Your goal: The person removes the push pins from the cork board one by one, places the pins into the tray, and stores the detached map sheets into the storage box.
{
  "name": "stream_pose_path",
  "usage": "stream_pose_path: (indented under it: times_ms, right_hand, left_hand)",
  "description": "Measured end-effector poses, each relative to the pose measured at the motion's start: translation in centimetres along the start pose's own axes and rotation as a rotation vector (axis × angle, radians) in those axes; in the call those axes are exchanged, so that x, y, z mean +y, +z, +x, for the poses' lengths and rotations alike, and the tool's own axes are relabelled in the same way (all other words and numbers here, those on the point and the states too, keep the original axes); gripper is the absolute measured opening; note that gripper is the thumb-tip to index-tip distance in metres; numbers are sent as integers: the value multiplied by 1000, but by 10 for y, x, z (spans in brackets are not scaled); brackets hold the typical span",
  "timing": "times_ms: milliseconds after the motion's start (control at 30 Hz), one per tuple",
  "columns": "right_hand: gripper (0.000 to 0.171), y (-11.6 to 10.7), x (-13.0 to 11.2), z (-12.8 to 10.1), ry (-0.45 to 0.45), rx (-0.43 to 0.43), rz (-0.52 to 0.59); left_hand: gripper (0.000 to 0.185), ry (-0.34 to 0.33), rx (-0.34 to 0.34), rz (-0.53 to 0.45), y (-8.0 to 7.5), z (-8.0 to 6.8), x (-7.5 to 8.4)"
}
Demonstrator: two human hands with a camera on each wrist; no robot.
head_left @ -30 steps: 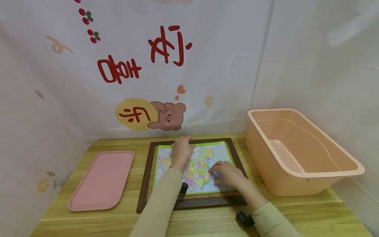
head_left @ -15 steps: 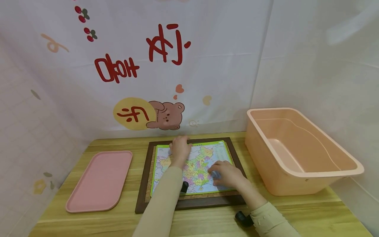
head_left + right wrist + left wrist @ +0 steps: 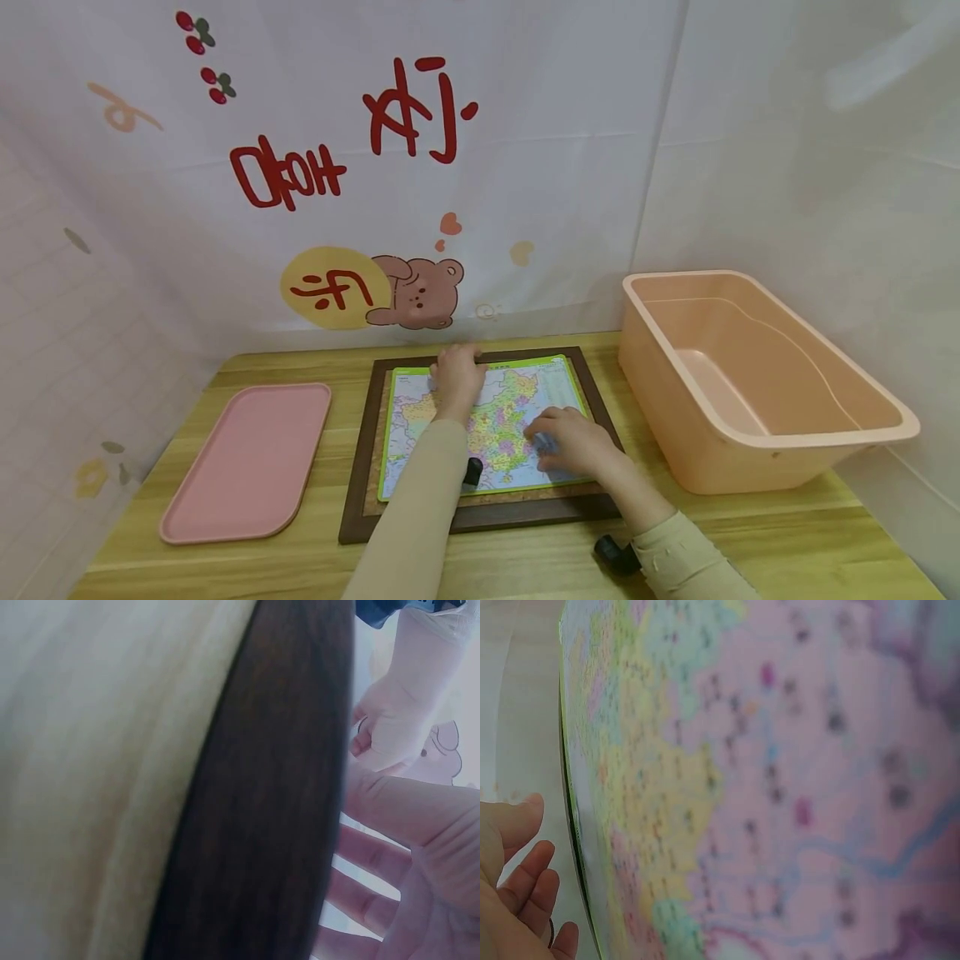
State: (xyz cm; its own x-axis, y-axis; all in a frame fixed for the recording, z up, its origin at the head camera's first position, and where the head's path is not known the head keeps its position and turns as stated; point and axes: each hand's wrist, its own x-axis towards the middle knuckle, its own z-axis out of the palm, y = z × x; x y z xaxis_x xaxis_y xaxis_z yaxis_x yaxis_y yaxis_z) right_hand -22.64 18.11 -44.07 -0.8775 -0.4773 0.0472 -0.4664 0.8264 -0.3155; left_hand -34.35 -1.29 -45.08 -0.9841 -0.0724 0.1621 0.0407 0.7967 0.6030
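Note:
A map (image 3: 491, 425) with a green border lies on a dark wooden frame (image 3: 525, 514) with a cork-coloured inside. My left hand (image 3: 457, 379) reaches over the map's far edge, its fingers loosely bent; the left wrist view shows that hand's thumb (image 3: 517, 821) apart from its fingers beside the map. Over the map's right part is my right hand (image 3: 572, 442), thumb and fingers apart and bent downward, with a darker blue patch visible between them. In the right wrist view these fingers (image 3: 367, 900) are partly hidden behind the frame's dark edge.
A pink tray (image 3: 247, 462) lies on the wooden table (image 3: 517, 571) at the left. At the right stands a deep peach-coloured basin (image 3: 712, 450). A white printed cloth (image 3: 555, 150) hangs behind the table. Black wrist devices show near both sleeves.
The head view has shifted slightly, so the scene sits a little further left. Over the last second my left hand has settled at the map's far edge; my right hand stays in place.

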Motion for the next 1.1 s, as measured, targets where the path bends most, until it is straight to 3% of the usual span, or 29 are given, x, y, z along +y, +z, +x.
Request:
stream_pose_path:
  times_ms: [633,1100]
  right_hand:
    - [41,2,1,-2,48,-22,-15]
    - [40,2,2,0,1,-1,-14]
  left_hand:
    - [16,-95,-37,36,8,-3,-2]
    - [5,-105,-21,71,11,2,-2]
